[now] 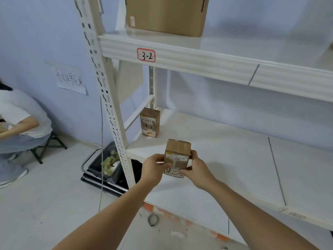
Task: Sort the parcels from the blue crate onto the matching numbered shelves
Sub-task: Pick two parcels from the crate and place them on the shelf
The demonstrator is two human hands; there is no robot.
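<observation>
A small brown cardboard parcel point(177, 156) with a white address label and a handwritten number that starts with 4 is held upright just above the lower white shelf point(234, 159). My left hand point(154, 167) grips its left side and my right hand point(197, 168) grips its right side and lower corner. Another small parcel marked 4-2 point(150, 122) stands upright at the back left of the same shelf. The shelf above carries a red-framed tag reading 3-2 point(146, 55), and a large cardboard box point(165, 15) sits on it. The blue crate is not in view.
The perforated shelf upright point(108, 98) stands left of my hands. Behind it on the floor sits a dark bin with scraps point(106, 163) on a low cart. A seated person point(18, 123) is at the far left. A tape roll point(153, 219) lies under the shelf.
</observation>
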